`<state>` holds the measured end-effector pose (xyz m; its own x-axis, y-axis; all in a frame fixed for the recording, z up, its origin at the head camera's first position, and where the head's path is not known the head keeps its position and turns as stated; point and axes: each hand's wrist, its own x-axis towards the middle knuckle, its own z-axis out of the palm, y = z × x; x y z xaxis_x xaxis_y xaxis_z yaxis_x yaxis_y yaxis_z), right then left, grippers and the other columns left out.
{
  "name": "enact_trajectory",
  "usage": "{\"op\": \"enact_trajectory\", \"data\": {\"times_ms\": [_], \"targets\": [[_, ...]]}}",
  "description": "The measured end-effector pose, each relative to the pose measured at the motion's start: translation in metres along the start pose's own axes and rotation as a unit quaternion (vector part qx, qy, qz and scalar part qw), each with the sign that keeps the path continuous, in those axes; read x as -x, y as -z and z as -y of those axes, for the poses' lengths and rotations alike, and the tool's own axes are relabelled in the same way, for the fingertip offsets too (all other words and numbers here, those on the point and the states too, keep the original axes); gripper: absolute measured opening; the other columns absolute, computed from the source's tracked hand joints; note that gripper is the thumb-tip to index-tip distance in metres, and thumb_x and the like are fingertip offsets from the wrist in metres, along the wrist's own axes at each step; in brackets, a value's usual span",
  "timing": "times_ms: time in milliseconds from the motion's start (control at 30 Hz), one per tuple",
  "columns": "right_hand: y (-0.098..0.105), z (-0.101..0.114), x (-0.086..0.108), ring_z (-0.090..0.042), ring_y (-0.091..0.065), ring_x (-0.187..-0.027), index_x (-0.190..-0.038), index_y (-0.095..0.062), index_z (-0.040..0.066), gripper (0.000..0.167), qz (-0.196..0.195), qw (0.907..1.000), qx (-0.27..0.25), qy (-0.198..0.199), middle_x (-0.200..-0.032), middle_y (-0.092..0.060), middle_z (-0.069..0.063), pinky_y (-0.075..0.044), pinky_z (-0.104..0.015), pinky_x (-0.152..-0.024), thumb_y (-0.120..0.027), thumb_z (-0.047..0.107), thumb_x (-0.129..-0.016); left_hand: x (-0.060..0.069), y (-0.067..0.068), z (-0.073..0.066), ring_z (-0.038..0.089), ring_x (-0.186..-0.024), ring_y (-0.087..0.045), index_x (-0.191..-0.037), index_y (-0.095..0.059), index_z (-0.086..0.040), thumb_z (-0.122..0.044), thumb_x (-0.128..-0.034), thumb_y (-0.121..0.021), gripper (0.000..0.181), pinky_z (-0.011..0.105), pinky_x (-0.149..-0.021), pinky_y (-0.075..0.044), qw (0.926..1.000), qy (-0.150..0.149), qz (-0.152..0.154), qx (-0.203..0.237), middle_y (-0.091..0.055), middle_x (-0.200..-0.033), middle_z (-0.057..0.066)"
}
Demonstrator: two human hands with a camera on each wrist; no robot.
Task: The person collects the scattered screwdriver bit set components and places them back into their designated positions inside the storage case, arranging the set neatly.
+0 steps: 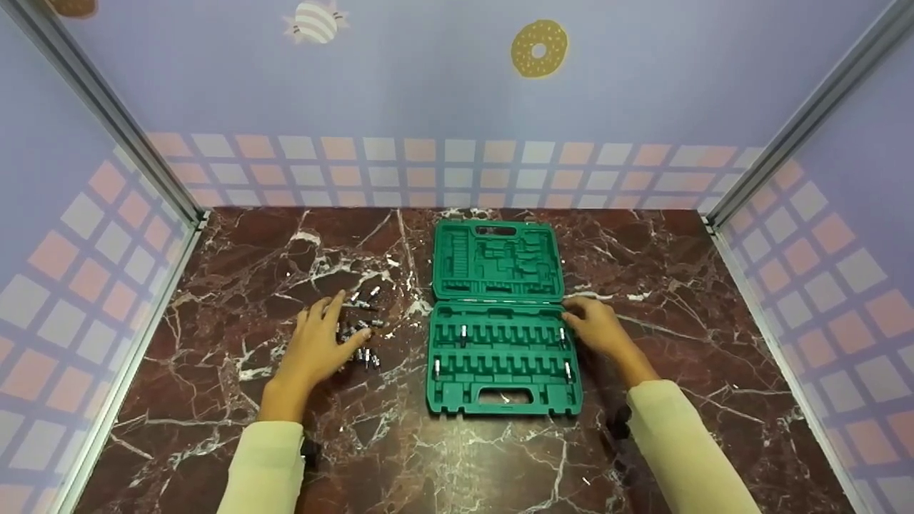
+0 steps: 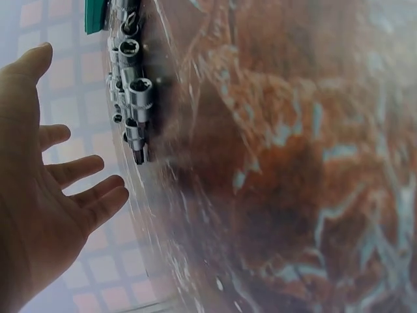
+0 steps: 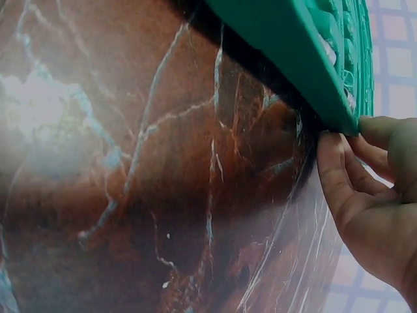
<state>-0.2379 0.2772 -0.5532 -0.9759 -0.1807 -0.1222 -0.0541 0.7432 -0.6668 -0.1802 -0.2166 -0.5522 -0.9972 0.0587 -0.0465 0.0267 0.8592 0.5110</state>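
Clearly, the left hand (image 1: 314,346) is spread wide just beside the loose sockets (image 1: 367,355), while the right hand (image 1: 596,330) pinches the green case (image 1: 457,394) near the hinge-side right corner of its near half. The loose sockets lie between the left edge of the bench (image 1: 400,464) and the case, which lies open toward the far edge. A careless sweep could roll them leftward; tugging that corner might jolt the four slotted sockets (image 1: 463,336) loose.
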Motion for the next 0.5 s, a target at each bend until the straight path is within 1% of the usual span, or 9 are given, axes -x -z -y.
{"op": "enact_trajectory", "data": {"times_ms": [167,300,500], "targets": [[-0.002,-0.001,0.000,-0.028,-0.071,-0.085,-0.131,-0.065,-0.003,0.031,-0.009,0.9999,0.001,0.005,-0.121,-0.069,-0.025,-0.060,-0.046,-0.077,-0.061,0.012,-0.104,0.002,0.001,0.007,0.053,-0.148,-0.026,-0.165,-0.023,-0.011,-0.060,-0.0957,-0.063,0.094,0.078,-0.112,-0.029,0.9991,0.012,0.006,0.041,-0.029,-0.162,0.028],[-0.003,-0.002,0.000,-0.028,-0.071,-0.085,-0.129,-0.066,-0.003,0.030,-0.013,0.9999,0.002,0.006,-0.120,-0.070,-0.025,-0.060,-0.046,-0.077,-0.061,0.012,-0.104,0.003,0.003,0.013,0.055,-0.146,-0.028,-0.163,-0.024,-0.005,-0.051,-0.0958,-0.067,0.092,0.076,-0.115,-0.026,0.9979,0.009,0.008,0.063,-0.033,-0.158,0.032],[-0.004,-0.005,-0.002,-0.031,-0.070,-0.090,-0.129,-0.066,-0.003,0.029,-0.014,0.9998,-0.008,0.007,-0.121,-0.069,-0.025,-0.060,-0.046,-0.078,-0.060,0.011,-0.104,0.006,0.007,0.020,0.057,-0.143,-0.032,-0.161,-0.027,-0.001,-0.032,-0.0952,-0.070,0.084,0.075,-0.115,-0.027,0.9958,0.007,0.012,0.090,-0.034,-0.155,0.036]]}}
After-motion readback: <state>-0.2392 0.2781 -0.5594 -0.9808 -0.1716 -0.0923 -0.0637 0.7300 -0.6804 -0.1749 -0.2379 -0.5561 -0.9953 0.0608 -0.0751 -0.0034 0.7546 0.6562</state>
